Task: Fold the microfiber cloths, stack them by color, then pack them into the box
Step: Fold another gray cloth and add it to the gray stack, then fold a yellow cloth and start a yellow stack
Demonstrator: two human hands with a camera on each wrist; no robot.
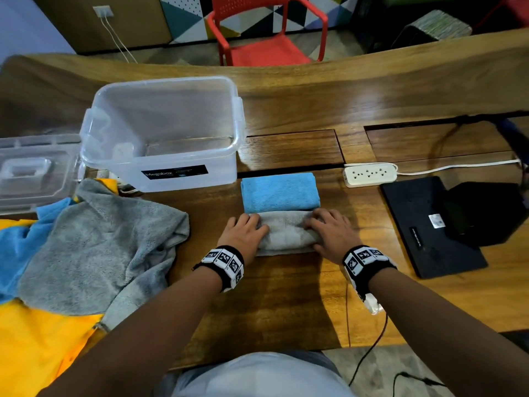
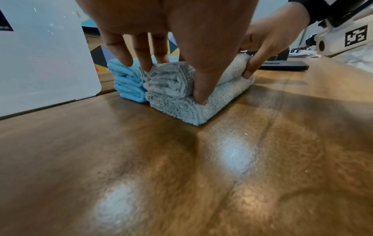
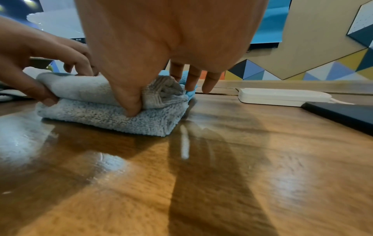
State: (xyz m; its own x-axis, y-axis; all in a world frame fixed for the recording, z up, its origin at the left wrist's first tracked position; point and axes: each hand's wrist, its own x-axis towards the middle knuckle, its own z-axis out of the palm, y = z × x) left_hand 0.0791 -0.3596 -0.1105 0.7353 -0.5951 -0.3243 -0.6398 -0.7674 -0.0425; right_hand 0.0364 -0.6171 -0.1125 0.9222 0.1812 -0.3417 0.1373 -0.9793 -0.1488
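Observation:
A grey cloth lies folded on the wooden table in front of me, touching a folded blue cloth just behind it. My left hand grips its left end and my right hand its right end. In the left wrist view the left hand's thumb sits in the crease of the grey cloth with fingers on top. The right wrist view shows the same pinch on the grey cloth, thumb tucked under the upper fold. The clear plastic box stands open at the back left.
Unfolded grey, blue and yellow cloths are heaped at the left, beside the box's lid. A white power strip and a black flat device lie to the right. A red chair stands beyond the table.

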